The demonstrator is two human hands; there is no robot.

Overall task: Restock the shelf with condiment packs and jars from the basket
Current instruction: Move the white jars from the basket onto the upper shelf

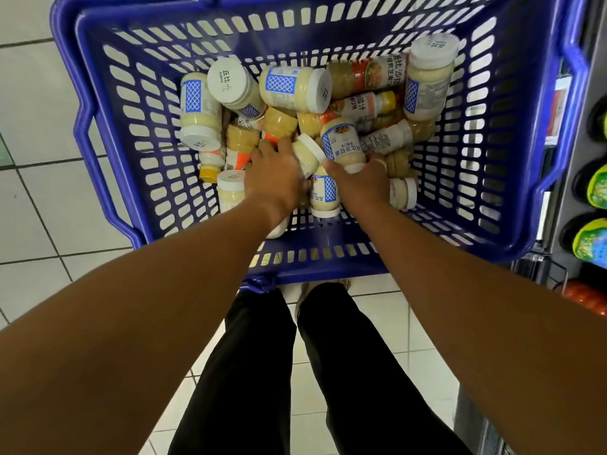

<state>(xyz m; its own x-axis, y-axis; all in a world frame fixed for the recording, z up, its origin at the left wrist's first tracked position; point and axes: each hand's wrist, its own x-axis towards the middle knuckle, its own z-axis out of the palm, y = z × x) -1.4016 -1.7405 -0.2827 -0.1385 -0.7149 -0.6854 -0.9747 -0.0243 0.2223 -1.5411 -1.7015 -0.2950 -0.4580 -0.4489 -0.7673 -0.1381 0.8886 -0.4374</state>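
Blue plastic basket is filling the upper half of the frame, with pale floor tiles showing round it; jars with white lids and orange-labelled bottles are lying jumbled in its bottom, most of them on their sides; I am working both hands in the centre of the pile. Right hand is wrapping fingers and thumb round the low end of a blue-labelled jar; left hand is curling down among the jars just beside it, and I cannot tell whether it is gripping one. Risks, as I am judging them: the jars are leaning on each other, so lifting one may be sending its neighbours rolling or knocking together; a hold so near one end may be letting the jar tip and slip. Shelf is running down the right edge of the frame, already carrying green-topped goods; the tiles at the left are looking white with dark grout, under dim shop light.
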